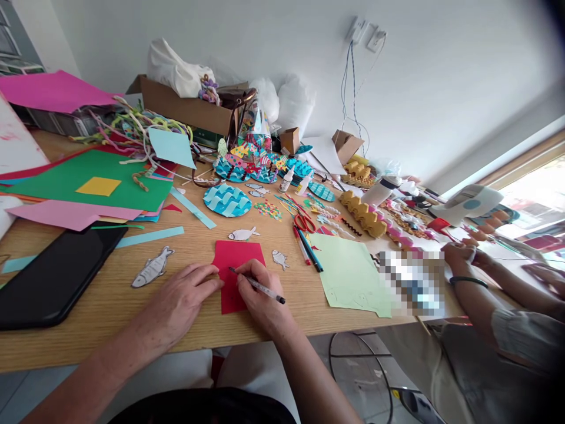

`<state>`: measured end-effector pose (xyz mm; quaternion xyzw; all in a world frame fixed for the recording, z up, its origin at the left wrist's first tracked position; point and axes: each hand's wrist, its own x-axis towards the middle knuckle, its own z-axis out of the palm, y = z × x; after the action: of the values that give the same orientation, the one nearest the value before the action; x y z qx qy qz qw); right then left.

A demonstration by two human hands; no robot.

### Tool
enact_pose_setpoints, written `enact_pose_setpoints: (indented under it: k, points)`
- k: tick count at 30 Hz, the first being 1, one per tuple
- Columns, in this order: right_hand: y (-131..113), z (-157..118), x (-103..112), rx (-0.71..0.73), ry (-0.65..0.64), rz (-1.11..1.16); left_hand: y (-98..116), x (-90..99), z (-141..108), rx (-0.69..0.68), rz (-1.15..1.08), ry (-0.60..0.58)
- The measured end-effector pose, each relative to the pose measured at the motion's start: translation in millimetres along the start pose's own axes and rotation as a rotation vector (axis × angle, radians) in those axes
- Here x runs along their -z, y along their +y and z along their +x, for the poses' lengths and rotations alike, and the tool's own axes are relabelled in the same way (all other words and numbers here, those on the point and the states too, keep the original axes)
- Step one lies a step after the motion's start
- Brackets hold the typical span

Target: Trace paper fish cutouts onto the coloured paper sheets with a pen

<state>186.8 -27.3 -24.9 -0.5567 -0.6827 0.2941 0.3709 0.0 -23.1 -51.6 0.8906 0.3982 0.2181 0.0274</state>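
A sheet of red paper [233, 254] lies on the wooden table in front of me. My right hand [263, 297] grips a pen [266, 290], its tip down on the red paper. My left hand [189, 294] lies flat, fingers stretched out, with its fingertips on the paper's left edge. Paper fish surround the sheet: a grey one [153, 267] to the left, a white one [243, 234] just above and a small one [279, 259] to the right. Red-handled scissors [304, 222] and several markers [311, 250] lie to the right, beside pale green paper [348, 271].
At the left are a black phone-like slab [57, 277], blue paper strips [152, 237] and stacked coloured sheets [132, 171]. Blue paper crafts [227, 200], glue bottles [286, 179] and a cardboard box [185, 115] stand farther back. Another person's hands [461, 256] are at the right beside a yellow egg carton [362, 213].
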Motion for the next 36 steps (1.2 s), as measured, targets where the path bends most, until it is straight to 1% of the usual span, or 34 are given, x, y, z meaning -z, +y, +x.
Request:
enact_pose_setpoints:
  k: [11, 16, 26, 33, 36]
  points:
    - [-5.7, -1.7, 9.6, -0.021, -0.021, 0.080, -1.6, -3.1, -1.8, -0.025, 0.015, 0.049]
    - [-2.7, -1.9, 8.4, -0.066, -0.012, 0.129, -0.9, -0.7, -1.1, -0.038, 0.002, 0.038]
    - [-0.5, 0.2, 1.2, -0.045, -0.008, 0.070, 1.3, 1.1, 1.6, -0.009, 0.032, 0.017]
    - [-2.6, -0.4, 3.1, -0.038, 0.001, 0.055, -0.1, 0.9, 0.0, 0.008, -0.018, -0.001]
    - [-4.4, -0.7, 6.2, -0.029, -0.003, 0.077, -1.3, -1.0, -1.0, 0.005, -0.046, 0.013]
